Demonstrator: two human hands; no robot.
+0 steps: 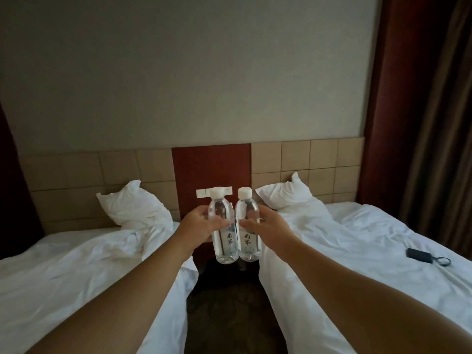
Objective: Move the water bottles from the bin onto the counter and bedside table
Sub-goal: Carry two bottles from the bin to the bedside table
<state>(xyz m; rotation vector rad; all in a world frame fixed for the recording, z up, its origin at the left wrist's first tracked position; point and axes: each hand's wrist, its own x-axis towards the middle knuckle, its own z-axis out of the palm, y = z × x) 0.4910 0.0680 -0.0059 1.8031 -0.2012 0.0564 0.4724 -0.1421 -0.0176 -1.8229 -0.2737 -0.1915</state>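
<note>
On the far left we see the left bed (63, 272) with rumpled white sheets and a pillow (132, 205) leaning against the tan padded headboard (84, 172). Our left hand (201, 226) has its grip clamped around the middle of the left bottle (224, 238), which stands upright in the air with its white cap on top. Just beside it, apparently touching, is the right bottle (249, 241), also upright and capped, with our right hand (268, 226) wrapped around its middle. Both bottles hang over the dark gap between the beds, in front of a red-brown wall panel (210, 169) with white switches. Further right lies the right bed (370, 251) with its own pillow (288, 194), a small black device with a cord (419, 255) resting on the sheet, and a dark curtain (421, 111).
</note>
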